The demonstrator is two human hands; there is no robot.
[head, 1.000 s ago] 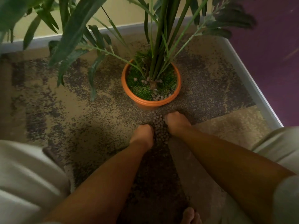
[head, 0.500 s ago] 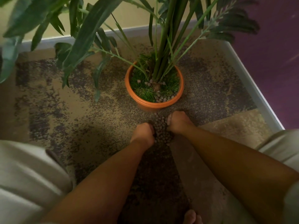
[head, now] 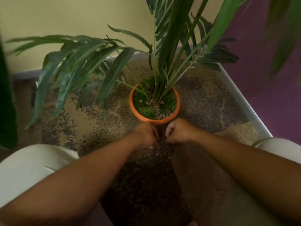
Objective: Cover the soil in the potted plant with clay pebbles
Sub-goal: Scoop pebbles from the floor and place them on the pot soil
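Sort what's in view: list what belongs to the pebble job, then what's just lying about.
Belongs to the job:
orange pot
potted plant
clay pebbles
left hand
right hand

Just lying about:
speckled carpet
beige mat
white baseboard
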